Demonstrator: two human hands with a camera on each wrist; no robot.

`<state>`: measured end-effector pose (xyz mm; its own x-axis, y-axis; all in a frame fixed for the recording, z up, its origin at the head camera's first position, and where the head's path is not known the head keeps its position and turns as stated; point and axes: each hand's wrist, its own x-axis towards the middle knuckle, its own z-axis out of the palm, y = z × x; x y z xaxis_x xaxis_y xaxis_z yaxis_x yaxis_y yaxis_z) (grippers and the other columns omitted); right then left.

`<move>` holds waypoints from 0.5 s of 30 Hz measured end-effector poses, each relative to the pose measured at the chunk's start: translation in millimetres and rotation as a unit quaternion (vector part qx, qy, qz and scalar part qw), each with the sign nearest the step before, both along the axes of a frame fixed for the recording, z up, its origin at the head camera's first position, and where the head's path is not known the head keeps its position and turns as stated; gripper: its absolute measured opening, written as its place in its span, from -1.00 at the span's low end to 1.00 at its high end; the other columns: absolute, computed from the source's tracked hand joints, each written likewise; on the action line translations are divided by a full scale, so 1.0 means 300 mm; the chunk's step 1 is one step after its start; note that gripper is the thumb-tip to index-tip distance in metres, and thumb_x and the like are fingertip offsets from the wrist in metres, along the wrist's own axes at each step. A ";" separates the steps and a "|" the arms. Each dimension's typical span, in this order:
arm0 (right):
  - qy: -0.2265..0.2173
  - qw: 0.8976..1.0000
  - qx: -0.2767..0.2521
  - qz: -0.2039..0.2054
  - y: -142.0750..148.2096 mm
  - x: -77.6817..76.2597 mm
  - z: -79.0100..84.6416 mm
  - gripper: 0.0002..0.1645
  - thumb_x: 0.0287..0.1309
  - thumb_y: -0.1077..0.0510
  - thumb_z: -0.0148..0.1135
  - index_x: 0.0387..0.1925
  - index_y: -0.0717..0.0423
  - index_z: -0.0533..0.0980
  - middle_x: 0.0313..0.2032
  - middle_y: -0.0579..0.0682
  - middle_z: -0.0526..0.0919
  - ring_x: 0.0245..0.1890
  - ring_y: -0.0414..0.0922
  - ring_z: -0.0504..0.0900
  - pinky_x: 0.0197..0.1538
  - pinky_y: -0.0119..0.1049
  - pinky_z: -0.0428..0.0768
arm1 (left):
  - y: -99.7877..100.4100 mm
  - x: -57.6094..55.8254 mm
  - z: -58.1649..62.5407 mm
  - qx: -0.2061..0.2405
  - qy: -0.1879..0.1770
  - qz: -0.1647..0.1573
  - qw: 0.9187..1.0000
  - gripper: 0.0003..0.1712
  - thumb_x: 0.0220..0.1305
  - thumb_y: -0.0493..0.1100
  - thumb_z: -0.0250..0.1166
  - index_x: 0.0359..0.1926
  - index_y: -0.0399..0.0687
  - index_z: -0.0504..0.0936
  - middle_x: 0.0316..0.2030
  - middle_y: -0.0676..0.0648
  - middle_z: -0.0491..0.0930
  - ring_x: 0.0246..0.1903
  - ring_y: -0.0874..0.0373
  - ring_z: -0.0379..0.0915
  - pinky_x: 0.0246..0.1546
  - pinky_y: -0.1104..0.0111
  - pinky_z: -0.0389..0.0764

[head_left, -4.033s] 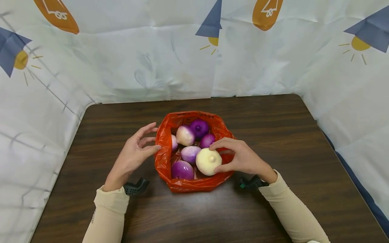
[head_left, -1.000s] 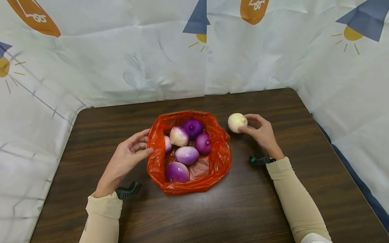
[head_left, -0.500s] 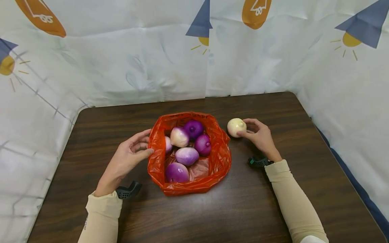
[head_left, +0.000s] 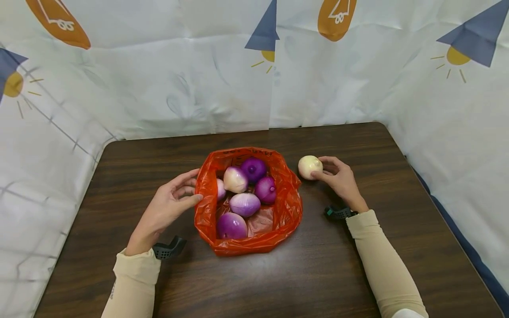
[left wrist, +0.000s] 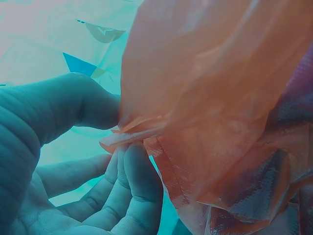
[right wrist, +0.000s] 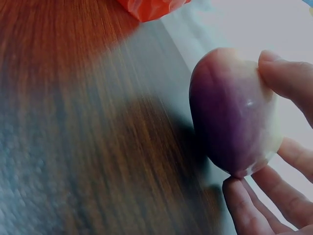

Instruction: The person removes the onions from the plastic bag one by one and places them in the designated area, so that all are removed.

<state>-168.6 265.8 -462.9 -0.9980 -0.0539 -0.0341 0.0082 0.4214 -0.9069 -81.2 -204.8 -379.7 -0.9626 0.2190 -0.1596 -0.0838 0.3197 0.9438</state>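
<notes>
A red plastic bag (head_left: 289, 216) stands with its mouth wide on the table, holding several purple and whitish onions (head_left: 245, 204). My left hand (head_left: 169, 203) is at the bag's left rim; in the left wrist view, thumb and fingertips pinch a fold of the plastic (left wrist: 195, 98). To the right of the bag, my right hand (head_left: 339, 179) grips a pale onion (head_left: 309, 167) between thumb and fingers. The right wrist view shows this onion (right wrist: 230, 112) with a purple side; a shadow falls on the table near it. Whether it touches the tabletop, I cannot tell.
The dark wood-grain table (head_left: 254, 287) has a back edge close to a white printed cloth (head_left: 222, 88) that hangs behind and along both sides. A black wrist device (head_left: 169, 248) is worn on the left wrist, and another (head_left: 339, 213) on the right.
Since four seconds ago the pale onion has come out of the bag and over to its right in my right hand. During the last half second both hands stay almost still.
</notes>
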 end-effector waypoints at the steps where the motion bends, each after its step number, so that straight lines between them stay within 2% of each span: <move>1: 0.002 1.000 0.004 0.001 0.000 0.000 0.001 -0.28 0.18 -0.17 0.49 0.31 -0.03 0.50 0.35 0.02 0.52 0.34 0.03 0.58 0.34 -0.14 0.58 | 0.000 0.000 0.000 0.001 0.001 0.000 1.000 -0.20 0.40 -0.07 0.38 0.56 0.02 0.27 0.10 -0.03 0.52 -0.05 0.29 0.62 -0.04 0.48 0.72; 6: 0.007 1.000 0.014 -0.002 0.001 0.002 0.002 -0.30 0.23 -0.18 0.45 0.32 -0.03 0.49 0.34 0.05 0.54 0.31 0.04 0.59 0.33 -0.16 0.62 | -0.001 0.001 0.001 0.005 -0.001 -0.001 1.000 -0.20 0.40 -0.08 0.38 0.57 0.02 0.27 0.10 -0.02 0.52 -0.05 0.29 0.62 -0.04 0.48 0.72; 15: 0.010 1.000 -0.006 0.003 0.005 0.005 0.004 -0.27 0.24 -0.12 0.46 0.34 0.03 0.47 0.34 0.05 0.54 0.31 0.03 0.59 0.17 -0.57 0.61 | -0.002 0.005 0.006 0.003 -0.006 0.001 1.000 -0.20 0.39 -0.05 0.39 0.56 0.08 0.28 0.12 -0.03 0.52 -0.02 0.25 0.61 -0.01 0.49 0.70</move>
<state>-167.2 267.3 -461.7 -0.9981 -0.0596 -0.0142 -0.0115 0.4100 -0.9120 -79.6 -205.6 -378.0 -0.9611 0.2177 -0.1699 -0.0956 0.3147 0.9444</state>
